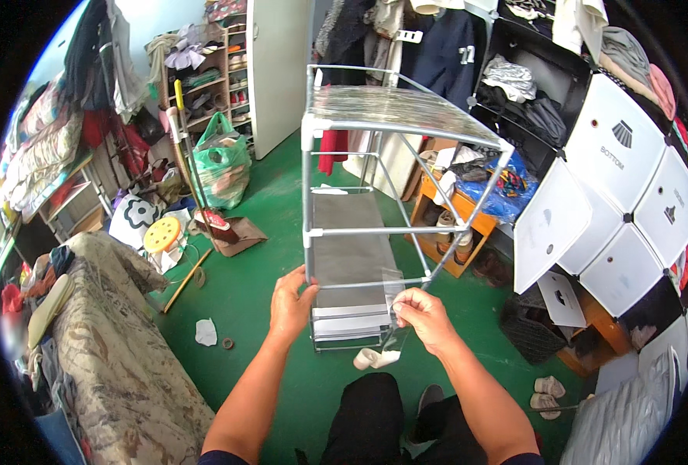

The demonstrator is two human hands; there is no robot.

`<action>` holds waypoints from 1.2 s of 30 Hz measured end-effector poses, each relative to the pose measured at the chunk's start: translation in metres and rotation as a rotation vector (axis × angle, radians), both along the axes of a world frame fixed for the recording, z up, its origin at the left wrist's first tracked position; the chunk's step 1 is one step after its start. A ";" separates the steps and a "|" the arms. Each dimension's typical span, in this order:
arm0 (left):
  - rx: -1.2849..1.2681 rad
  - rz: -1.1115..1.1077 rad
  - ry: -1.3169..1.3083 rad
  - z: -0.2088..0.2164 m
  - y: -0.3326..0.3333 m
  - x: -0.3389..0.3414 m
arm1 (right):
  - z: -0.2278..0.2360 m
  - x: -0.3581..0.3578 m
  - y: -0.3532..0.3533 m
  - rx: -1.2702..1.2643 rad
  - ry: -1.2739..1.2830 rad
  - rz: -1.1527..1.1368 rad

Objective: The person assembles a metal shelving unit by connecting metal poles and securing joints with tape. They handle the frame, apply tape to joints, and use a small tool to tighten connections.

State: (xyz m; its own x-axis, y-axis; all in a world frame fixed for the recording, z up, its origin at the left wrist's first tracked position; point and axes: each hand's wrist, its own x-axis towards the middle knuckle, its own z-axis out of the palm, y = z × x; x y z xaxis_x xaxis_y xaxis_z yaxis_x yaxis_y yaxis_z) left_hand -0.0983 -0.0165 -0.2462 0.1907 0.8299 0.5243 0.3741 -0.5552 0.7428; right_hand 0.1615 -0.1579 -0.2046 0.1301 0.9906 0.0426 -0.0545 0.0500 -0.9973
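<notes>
Dark trousers (367,422) and two bare forearms filled the bottom of the view, above a smooth green floor (266,209) that ran through a crowded room. Left hand (291,304) was curled around a lower front bar of the tall grey metal-tube shelf frame (375,232), thumb and fingers closed on the tube. Right hand (424,314) pinched a strip of clear glossy plastic film (394,291) between thumb and fingertips, the strip hanging just beside the frame's lower right corner. The frame stood upright on the floor directly ahead of the person, its top tier covered in wrinkled shiny clear wrap and its lower tiers lined with flat grey fabric panels. A small white roll (375,358) lay on the floor at the frame's foot. To the left sat a bed with a mottled beige cover (119,364), a round yellow disc (162,232) and a green plastic bag (221,159) stuffed full. On the right stood white cube cabinets with rounded plastic doors (615,201), and an orange wooden shoe rack (456,229) behind the frame.
</notes>
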 end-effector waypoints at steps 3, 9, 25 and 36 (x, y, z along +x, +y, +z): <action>0.127 0.124 0.097 0.007 0.005 -0.005 | 0.023 0.002 -0.006 0.032 0.016 0.046; 0.084 -0.131 -0.495 0.097 -0.001 0.023 | 0.041 0.028 -0.036 0.027 -0.050 0.022; 0.100 -0.017 -0.223 0.108 0.019 -0.001 | 0.022 0.107 -0.045 0.058 0.189 -0.053; -0.028 -0.010 -0.324 0.120 0.003 0.012 | -0.003 0.125 -0.003 0.154 0.357 0.286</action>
State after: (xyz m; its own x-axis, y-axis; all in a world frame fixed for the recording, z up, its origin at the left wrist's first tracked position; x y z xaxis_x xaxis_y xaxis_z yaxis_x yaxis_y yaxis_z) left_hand -0.0861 -0.0132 -0.1257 0.0259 0.8439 0.5358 0.1100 -0.5351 0.8376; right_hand 0.2870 -0.1612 -0.2074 -0.1131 0.9746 0.1935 -0.4248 0.1286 -0.8961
